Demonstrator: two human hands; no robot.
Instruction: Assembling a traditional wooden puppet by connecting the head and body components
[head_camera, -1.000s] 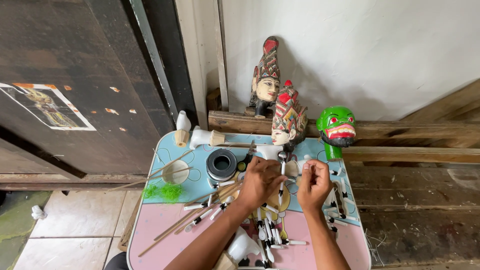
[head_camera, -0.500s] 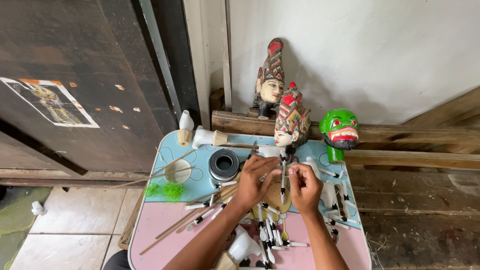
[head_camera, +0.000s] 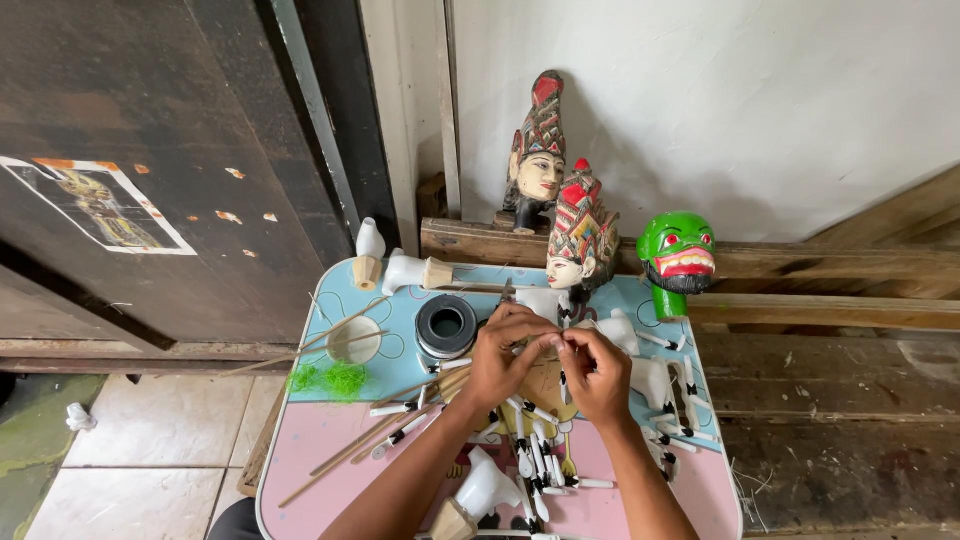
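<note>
Over the pink and blue table (head_camera: 330, 445), the left hand (head_camera: 505, 350) and right hand (head_camera: 598, 372) meet, fingertips pinching something small between them, too small to identify, just before the crowned puppet head (head_camera: 580, 240) and beside the black tape roll (head_camera: 446, 325).

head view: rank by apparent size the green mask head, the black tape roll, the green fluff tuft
1. green mask head
2. black tape roll, only slightly smaller than the mask, so that order is unsure
3. green fluff tuft, flattest
</note>
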